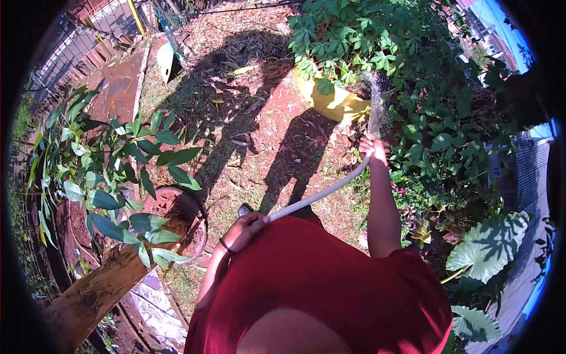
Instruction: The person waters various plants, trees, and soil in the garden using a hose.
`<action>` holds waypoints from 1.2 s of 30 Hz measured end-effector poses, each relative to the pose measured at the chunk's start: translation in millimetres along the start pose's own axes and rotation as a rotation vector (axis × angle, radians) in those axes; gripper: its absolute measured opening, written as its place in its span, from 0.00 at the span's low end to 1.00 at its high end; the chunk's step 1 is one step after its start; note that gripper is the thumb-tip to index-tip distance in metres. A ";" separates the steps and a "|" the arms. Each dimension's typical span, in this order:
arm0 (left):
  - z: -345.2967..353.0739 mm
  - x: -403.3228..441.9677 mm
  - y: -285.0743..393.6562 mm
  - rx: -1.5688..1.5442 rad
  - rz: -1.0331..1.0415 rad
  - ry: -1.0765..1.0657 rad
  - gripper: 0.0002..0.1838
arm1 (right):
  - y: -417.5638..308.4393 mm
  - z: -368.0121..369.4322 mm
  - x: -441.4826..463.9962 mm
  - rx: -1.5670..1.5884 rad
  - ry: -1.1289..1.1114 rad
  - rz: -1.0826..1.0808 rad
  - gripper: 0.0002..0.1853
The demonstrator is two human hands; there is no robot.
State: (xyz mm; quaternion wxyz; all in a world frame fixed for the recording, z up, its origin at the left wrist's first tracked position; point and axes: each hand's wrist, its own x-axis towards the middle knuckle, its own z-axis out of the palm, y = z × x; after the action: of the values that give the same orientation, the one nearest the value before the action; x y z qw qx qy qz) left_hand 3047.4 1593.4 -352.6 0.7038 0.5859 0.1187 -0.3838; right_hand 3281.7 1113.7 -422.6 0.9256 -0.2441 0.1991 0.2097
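Hose, finger-gripped by right hand near yellow object and left hand farther from it, could be kinked by overbending.

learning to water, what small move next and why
Probably swing the right hand slightly rightward: it holds the white hose near its end, the water spray runs beside the yellow object, and leafy plants spread further right.

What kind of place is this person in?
It looks like an outdoor garden or yard: there are leafy green plants, a tree trunk, and a hose in the right hand, spraying water.
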 end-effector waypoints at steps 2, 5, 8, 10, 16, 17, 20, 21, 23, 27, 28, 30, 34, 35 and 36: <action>-0.3 -1.6 1.0 0.003 -0.010 0.008 0.12 | 3.2 4.1 1.8 -0.039 0.070 -0.016 0.16; -3.2 -1.2 -1.9 0.007 -0.006 0.013 0.12 | 9.3 5.2 6.0 0.004 0.071 0.007 0.15; -4.3 -2.9 -0.7 0.007 0.003 0.011 0.12 | 10.2 -18.0 14.8 0.044 0.067 0.023 0.14; -4.7 -4.4 0.3 0.007 0.003 0.012 0.12 | 12.8 -18.5 13.8 0.065 0.111 0.054 0.14; -7.3 -4.0 -5.0 0.018 0.025 -0.009 0.12 | 17.1 -15.1 8.7 0.131 0.109 0.071 0.14; -7.3 -3.7 -5.6 0.008 0.030 -0.008 0.13 | 15.2 -18.7 11.2 0.132 0.108 0.070 0.14; -7.8 -0.3 -9.9 -0.012 0.042 -0.012 0.13 | 10.0 -29.1 17.3 0.073 -0.011 -0.042 0.14; -7.7 0.2 -10.8 -0.024 0.050 -0.016 0.13 | 11.7 -27.0 16.9 0.074 -0.010 -0.042 0.14; -8.1 -2.3 -8.2 -0.020 0.042 -0.015 0.13 | 13.2 -22.8 18.4 0.061 -0.034 -0.039 0.13; -8.7 -2.6 -9.4 0.013 0.053 0.000 0.13 | 13.4 -19.4 18.3 -0.050 0.089 -0.168 0.12; -8.4 -3.4 -9.4 0.013 0.053 -0.001 0.13 | 13.3 -18.6 19.0 -0.027 0.070 -0.157 0.12; -7.8 -4.8 -8.1 -0.015 0.035 -0.001 0.13 | 11.9 -19.1 21.1 -0.006 0.050 -0.148 0.12; -9.7 -8.0 -8.4 0.003 0.074 -0.018 0.14 | 18.3 -10.2 21.6 0.080 0.088 0.029 0.14; -9.6 -9.8 -6.6 0.015 0.082 -0.018 0.13 | 21.7 -5.7 20.0 0.159 0.075 0.100 0.14; -10.0 -10.9 -5.7 0.027 0.089 -0.018 0.13 | 26.9 1.0 16.6 0.116 0.104 0.058 0.14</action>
State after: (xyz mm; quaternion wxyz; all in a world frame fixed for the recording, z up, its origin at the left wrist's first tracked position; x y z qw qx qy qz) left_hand 3038.9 1606.8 -352.9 0.7132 0.5967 0.0809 -0.3589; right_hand 3282.7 1140.4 -439.5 0.9202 -0.1949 0.2657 0.2114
